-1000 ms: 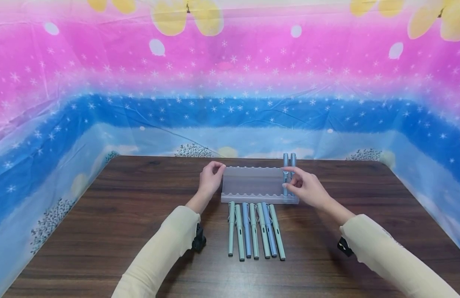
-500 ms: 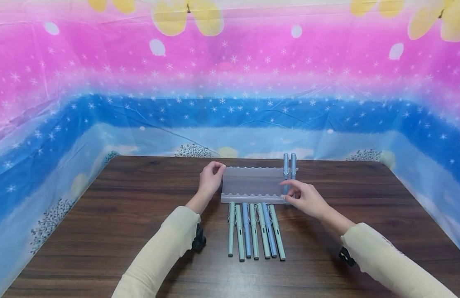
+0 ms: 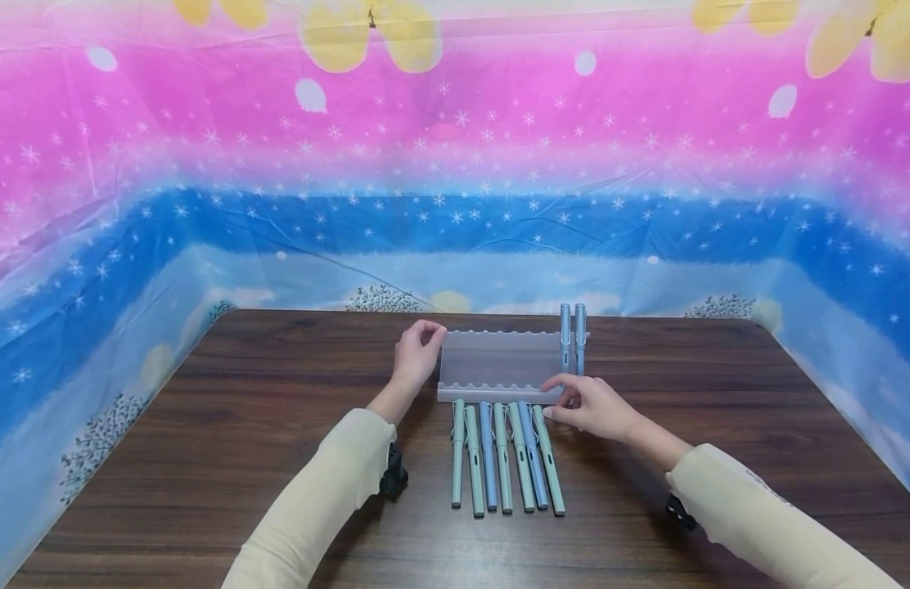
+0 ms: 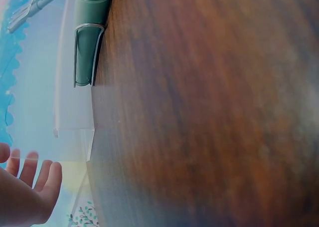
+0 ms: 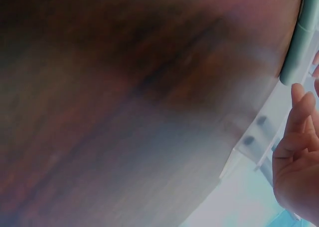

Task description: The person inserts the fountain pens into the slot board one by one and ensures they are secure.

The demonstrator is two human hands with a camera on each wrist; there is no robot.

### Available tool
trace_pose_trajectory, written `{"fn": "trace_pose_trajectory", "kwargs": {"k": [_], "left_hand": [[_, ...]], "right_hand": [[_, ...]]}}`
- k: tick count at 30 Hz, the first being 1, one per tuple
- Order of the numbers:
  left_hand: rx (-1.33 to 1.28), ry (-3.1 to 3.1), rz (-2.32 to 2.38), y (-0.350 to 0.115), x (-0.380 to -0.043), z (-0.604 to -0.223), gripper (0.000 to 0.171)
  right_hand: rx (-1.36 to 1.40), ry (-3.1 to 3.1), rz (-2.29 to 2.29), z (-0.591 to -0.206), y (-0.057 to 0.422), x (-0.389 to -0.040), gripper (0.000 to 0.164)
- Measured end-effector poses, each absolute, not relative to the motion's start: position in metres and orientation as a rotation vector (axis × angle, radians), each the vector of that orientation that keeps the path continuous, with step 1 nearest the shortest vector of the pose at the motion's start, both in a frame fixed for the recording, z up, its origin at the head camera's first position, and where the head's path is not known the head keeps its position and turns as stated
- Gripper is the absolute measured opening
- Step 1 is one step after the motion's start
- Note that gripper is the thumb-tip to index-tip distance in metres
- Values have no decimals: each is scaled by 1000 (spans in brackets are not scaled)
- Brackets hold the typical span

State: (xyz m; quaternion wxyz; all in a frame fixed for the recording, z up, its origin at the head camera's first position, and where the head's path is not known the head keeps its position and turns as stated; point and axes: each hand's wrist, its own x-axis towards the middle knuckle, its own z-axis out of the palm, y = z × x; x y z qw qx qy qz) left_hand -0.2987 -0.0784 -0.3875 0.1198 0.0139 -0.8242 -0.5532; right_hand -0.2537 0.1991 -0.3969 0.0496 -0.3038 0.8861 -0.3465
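Observation:
A clear plastic pen rack (image 3: 499, 358) with scalloped edges stands toward the back of the table. My left hand (image 3: 416, 353) pinches its upper left corner between thumb and fingers. Two blue pens (image 3: 565, 331) lean side by side in the slots at the rack's right end. In front of the rack lie several green pens (image 3: 502, 466) and blue pens (image 3: 488, 458) in a row, clips toward the rack. My right hand (image 3: 598, 407) hovers with thumb and forefinger apart, beside the cap of the rightmost green pen (image 3: 549, 462), holding nothing. In the right wrist view, that hand partly covers the rack.
The dark wooden table (image 3: 278, 384) extends to both sides of the rack. A patterned cloth (image 3: 455, 221) hangs round the back and sides of the table. Black wrist cameras sit at both cuffs, near the sleeves (image 3: 330, 474).
My right hand has let go of the second blue pen, leaving it in the rack, and moved down and slightly left toward the row of pens. My left hand stays at the rack corner.

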Motion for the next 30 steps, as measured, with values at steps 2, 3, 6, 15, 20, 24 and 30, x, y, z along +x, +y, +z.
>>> {"fn": "trace_pose_trajectory", "kwargs": {"k": [2,3,6,15,20,24,30], "left_hand": [[35,-2407,-1615,-78,-298,-388,18],[34,-2406,-1615,-78,-298,-388,18],[33,-2406,-1621,-78,-298,-388,18],[35,-2410,-1629,-79,-298,-389,19],[28,-2409,-1632,-79,-298,-389,19],[17,-2394,-1611,-79,-299,-388,18],[8,-2365,-1584,-79,-299,-388,17]], "right_hand": [[-919,2693,-1035,-398,198,-253,31],[-919,2700,-1016,-399,197,-253,32],[-930,2736,-959,-399,195,-251,32],[-1091,2832,-785,-402,188,-248,33],[-1108,2829,-752,-404,187,-248,35],[-1115,2787,-730,-403,187,-249,37],[-1148,2698,-722,-399,189,-250,37]]}}
